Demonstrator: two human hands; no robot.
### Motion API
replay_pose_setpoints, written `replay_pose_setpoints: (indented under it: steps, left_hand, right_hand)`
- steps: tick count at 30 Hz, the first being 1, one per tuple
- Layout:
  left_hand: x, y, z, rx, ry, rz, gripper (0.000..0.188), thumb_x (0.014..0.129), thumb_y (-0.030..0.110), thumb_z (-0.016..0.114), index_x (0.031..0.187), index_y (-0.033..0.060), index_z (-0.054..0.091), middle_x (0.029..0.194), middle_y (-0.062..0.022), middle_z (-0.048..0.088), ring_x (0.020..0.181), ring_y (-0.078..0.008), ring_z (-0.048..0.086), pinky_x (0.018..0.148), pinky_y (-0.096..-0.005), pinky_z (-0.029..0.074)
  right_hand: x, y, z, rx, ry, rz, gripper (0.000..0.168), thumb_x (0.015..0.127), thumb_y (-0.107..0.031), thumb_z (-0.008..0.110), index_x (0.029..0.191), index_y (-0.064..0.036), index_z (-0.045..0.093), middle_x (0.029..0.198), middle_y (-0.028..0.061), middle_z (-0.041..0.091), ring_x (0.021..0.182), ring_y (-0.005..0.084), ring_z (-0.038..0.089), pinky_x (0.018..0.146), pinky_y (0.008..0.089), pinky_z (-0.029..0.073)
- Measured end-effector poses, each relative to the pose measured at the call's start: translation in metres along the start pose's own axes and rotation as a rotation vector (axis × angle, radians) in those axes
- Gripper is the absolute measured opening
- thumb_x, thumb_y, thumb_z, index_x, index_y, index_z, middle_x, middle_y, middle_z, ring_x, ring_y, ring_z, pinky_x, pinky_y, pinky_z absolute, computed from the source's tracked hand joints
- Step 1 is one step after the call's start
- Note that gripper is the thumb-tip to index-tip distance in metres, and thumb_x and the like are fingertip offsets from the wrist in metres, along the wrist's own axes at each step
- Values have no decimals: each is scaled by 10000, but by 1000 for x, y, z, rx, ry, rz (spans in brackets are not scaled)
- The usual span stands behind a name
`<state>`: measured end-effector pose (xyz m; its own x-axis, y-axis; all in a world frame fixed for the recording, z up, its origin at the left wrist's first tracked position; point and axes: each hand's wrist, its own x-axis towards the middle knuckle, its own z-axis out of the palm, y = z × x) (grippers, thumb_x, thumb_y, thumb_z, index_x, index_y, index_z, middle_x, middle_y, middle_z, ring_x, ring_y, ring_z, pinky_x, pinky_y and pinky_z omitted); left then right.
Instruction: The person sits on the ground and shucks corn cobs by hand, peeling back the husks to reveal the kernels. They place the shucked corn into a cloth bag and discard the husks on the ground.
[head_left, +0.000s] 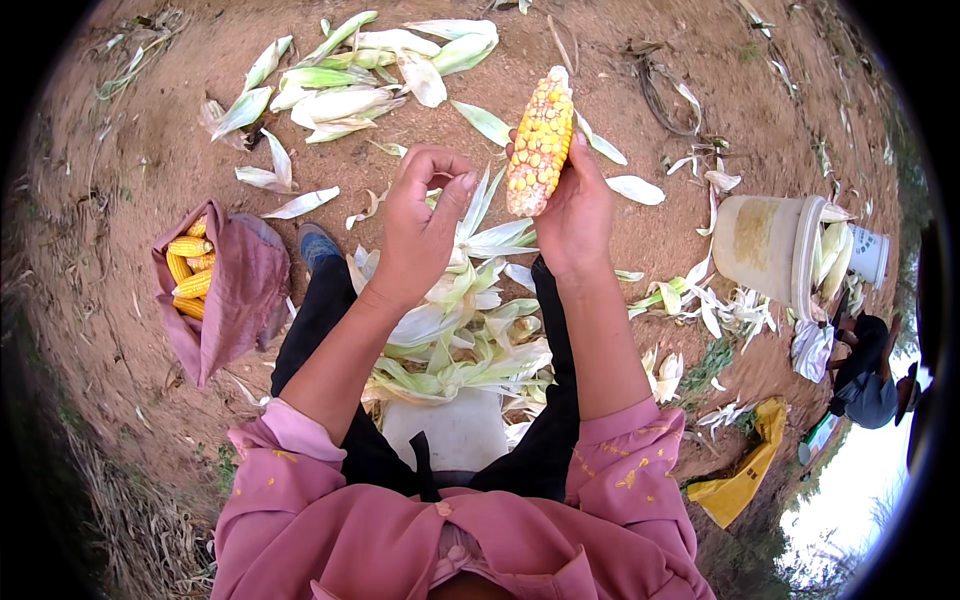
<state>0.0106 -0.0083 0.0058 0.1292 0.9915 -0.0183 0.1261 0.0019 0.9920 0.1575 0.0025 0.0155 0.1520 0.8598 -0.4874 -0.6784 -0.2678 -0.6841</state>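
My right hand (571, 199) holds a husked ear of corn (540, 146) upright, its yellow kernels uneven and patchy with gaps between them. To the left of that ear, my left hand (435, 199) is raised with its fingers curled and thumb near the forefinger; no object shows in it, though whether something tiny is pinched there cannot be told. Below both hands, a heap of pale green corn husks (457, 330) lies between my legs. Bare yellow ears (193, 283) fill the mouth of a pink cloth sack (251, 277) at the left.
Unhusked ears (337, 101) lie on the soil ahead. At the right, a dirty white plastic bucket (757, 244) lies near a smaller white bucket (868, 255). A yellow sack (742, 472) rests at the lower right. Another person (870, 390) sits at the far right edge.
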Motion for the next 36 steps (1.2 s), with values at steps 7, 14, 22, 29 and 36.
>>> replay_pose_setpoints:
  steps: [7,14,22,29,36]
  left_hand:
    - [-39,-28,-10,1044,-772,261,131,784,123,574,878,37,605,905,-74,602,864,-216,580,709,-349,424]
    - [-71,-19,4,1224,-971,134,212,802,194,580,957,75,662,937,-58,635,902,-240,595,762,-416,418]
    - [-102,-1,0,1213,-1216,103,298,830,214,542,1084,99,647,1072,-97,622,978,-294,572,828,-504,405]
    - [-131,-53,83,1600,-1442,26,419,877,273,452,1256,98,498,1266,-120,491,1156,-328,451,913,-521,373]
    - [-104,-41,31,1382,-1299,-246,565,871,334,435,1395,156,316,1452,-73,254,1319,-329,243,953,-561,321]
  right_hand:
    - [0,8,16,-13,-40,115,438,972,-341,320,1243,-9,412,1100,181,558,942,247,577,808,353,487]
    - [-4,35,37,-164,-165,182,432,940,-285,395,1289,-32,365,1102,170,552,871,201,572,712,293,493]
    - [2,106,64,-666,-238,158,470,885,-250,497,1288,-34,387,1107,130,567,845,156,572,674,243,459]
    - [-6,170,103,-913,-342,196,392,902,-188,497,1247,-15,433,1070,120,591,825,139,585,694,240,456]
    - [-8,239,173,-982,-605,269,420,905,-191,496,1266,10,418,1070,119,589,821,144,596,703,246,461]
